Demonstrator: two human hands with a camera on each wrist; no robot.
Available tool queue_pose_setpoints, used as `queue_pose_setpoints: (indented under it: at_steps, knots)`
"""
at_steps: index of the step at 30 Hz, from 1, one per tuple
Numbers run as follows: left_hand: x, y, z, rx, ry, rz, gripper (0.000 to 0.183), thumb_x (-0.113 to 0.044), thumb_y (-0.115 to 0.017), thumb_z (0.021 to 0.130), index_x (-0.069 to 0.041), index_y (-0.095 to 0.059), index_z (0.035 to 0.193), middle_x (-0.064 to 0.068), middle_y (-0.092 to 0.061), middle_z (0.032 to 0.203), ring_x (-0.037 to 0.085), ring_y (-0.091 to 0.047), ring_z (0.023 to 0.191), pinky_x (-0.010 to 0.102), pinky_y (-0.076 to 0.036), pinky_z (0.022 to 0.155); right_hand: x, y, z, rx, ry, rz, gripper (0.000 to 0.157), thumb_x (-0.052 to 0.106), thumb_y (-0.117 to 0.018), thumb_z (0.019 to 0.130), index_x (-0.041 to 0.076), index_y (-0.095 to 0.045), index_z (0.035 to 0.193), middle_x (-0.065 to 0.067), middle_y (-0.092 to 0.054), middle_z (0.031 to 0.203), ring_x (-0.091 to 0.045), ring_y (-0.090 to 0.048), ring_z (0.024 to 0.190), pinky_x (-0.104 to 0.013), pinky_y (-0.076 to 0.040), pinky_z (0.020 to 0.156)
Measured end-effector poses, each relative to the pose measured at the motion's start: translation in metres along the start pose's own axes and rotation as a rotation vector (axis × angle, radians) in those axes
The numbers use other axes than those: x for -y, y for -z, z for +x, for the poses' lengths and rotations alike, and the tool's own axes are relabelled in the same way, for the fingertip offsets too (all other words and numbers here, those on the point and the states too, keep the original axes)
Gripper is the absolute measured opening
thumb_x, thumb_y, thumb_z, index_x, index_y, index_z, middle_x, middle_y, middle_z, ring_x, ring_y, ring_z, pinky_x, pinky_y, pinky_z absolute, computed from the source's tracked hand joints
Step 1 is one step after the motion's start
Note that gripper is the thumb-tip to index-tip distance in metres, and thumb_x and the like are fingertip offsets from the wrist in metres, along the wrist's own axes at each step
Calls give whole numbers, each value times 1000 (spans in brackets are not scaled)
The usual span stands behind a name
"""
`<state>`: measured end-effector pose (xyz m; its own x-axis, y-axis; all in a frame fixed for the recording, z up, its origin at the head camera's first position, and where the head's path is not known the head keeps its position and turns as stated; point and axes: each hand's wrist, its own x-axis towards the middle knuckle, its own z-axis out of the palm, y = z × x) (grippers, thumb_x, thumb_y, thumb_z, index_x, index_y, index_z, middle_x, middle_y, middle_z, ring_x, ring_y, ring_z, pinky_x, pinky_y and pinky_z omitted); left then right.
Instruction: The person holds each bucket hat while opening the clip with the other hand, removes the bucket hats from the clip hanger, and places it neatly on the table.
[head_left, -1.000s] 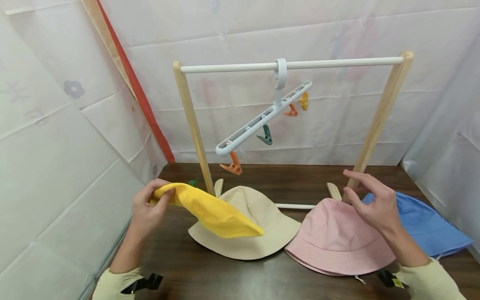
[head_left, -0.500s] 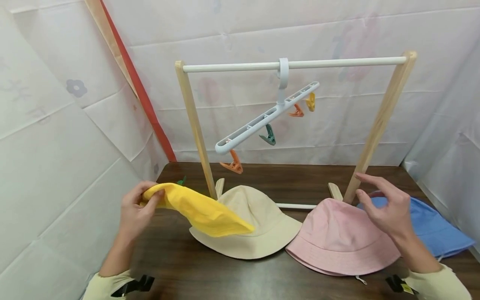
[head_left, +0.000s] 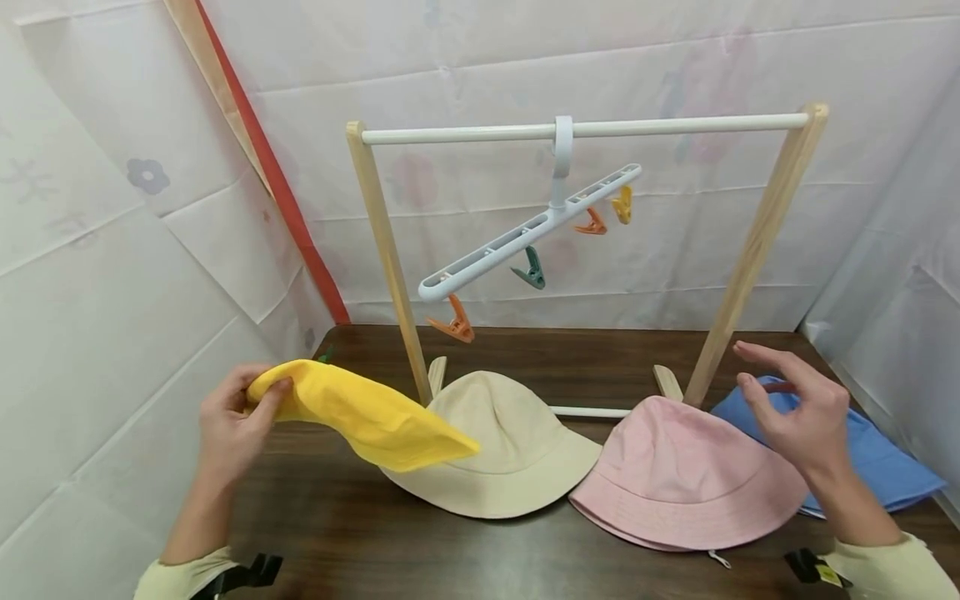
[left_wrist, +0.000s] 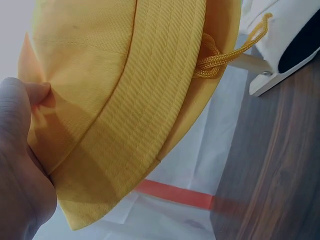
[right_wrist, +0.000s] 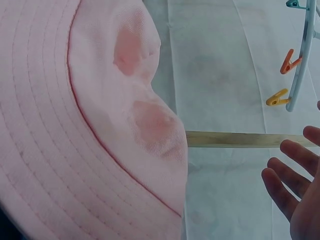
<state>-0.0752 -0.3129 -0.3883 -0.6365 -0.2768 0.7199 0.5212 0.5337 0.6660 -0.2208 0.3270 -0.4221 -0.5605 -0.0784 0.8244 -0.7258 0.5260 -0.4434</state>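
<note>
My left hand [head_left: 238,421] pinches the crown of a yellow bucket hat [head_left: 360,417], which hangs folded flat and tilted, its tip in front of the cream bucket hat [head_left: 487,433]. In the left wrist view the yellow hat's stitched brim [left_wrist: 145,95] and a knotted yellow cord [left_wrist: 225,60] show. My right hand [head_left: 806,412] is held in the air with nothing in it, thumb and fingers apart. Behind and below it lie a pink bucket hat [head_left: 682,475] and a blue hat [head_left: 877,458], partly covered by the pink hat and my hand.
A wooden rack with a white top rod [head_left: 675,125] stands behind the hats. From it hangs a pale clip hanger [head_left: 525,233], tilted, with orange clips [head_left: 453,321], a green clip [head_left: 532,268] and a yellow clip [head_left: 622,204]. Fabric walls surround the dark wooden table [head_left: 315,533].
My left hand has carried the yellow hat to the left, uncovering more of the cream hat. My right hand has moved to the right. The hanger has swung slightly.
</note>
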Motion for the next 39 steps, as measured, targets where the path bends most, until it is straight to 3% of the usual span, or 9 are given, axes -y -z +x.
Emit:
queue_pose_setpoints:
  at_steps: [4, 11, 15, 20, 26, 28, 33, 35, 39]
  knots:
    - [-2, 8, 3, -20, 28, -36, 15, 29, -67, 91, 18, -68, 102, -16, -76, 92, -4, -63, 69, 7, -51, 63, -3, 2, 1, -7, 2, -14, 41, -2, -80, 85, -3, -83, 126, 37, -72, 132, 27, -65, 113, 5, -46, 90]
    - [-2, 16, 6, -19, 92, 29, 19, 28, -68, 91, 13, -72, 101, -18, -76, 87, -5, -64, 64, 8, -53, 61, -2, 6, 3, 18, -17, -42, 42, -1, -80, 87, 0, -83, 129, 41, -68, 132, 28, -63, 113, 5, -46, 91]
    - [-3, 17, 5, 27, 134, 44, 20, 29, -67, 90, 12, -72, 100, -17, -75, 84, -2, -64, 61, 9, -53, 59, -3, 7, 3, 56, -53, -44, 42, -1, -79, 89, 0, -81, 131, 45, -66, 131, 29, -62, 113, 4, -46, 90]
    - [-1, 19, 3, 93, 148, 34, 21, 29, -67, 91, 12, -72, 101, -15, -74, 82, 1, -61, 60, 12, -52, 57, -6, 6, 1, 33, -39, -51, 41, -2, -80, 88, -1, -82, 129, 44, -67, 131, 29, -62, 114, 5, -46, 90]
    - [3, 21, 0, 159, 157, 106, 16, 23, -69, 95, 9, -72, 103, -18, -70, 81, 2, -60, 59, 14, -51, 55, -12, 5, 0, 26, -24, -53, 42, -3, -82, 85, -1, -83, 127, 43, -68, 132, 29, -61, 114, 5, -45, 90]
    - [3, 22, -3, 180, 188, 129, 14, 19, -71, 97, 7, -72, 104, -17, -69, 81, 2, -61, 59, 16, -52, 55, -15, 6, 1, 49, -14, -72, 42, -1, -82, 85, -1, -83, 128, 26, -79, 129, 31, -59, 115, 6, -44, 91]
    - [3, 24, -11, 232, 272, 177, 10, 9, -73, 102, 2, -72, 108, -17, -67, 81, 6, -63, 59, 20, -55, 54, -25, 8, 3, 98, 23, -132, 43, 8, -82, 86, 0, -82, 128, -3, -84, 124, 34, -53, 120, 7, -40, 93]
    - [3, 24, -14, 247, 285, 185, 10, 8, -73, 102, 1, -73, 109, -17, -67, 81, 7, -64, 59, 21, -55, 53, -27, 9, 4, 100, 31, -139, 42, 10, -81, 86, -1, -82, 127, 0, -83, 125, 35, -53, 120, 7, -39, 93]
    - [5, 23, -19, 274, 301, 166, 11, 9, -73, 102, 0, -73, 109, -17, -67, 82, 8, -64, 58, 22, -55, 52, -30, 9, 4, 92, 37, -143, 42, 11, -80, 86, 0, -83, 127, -22, -85, 116, 36, -51, 119, 7, -39, 92]
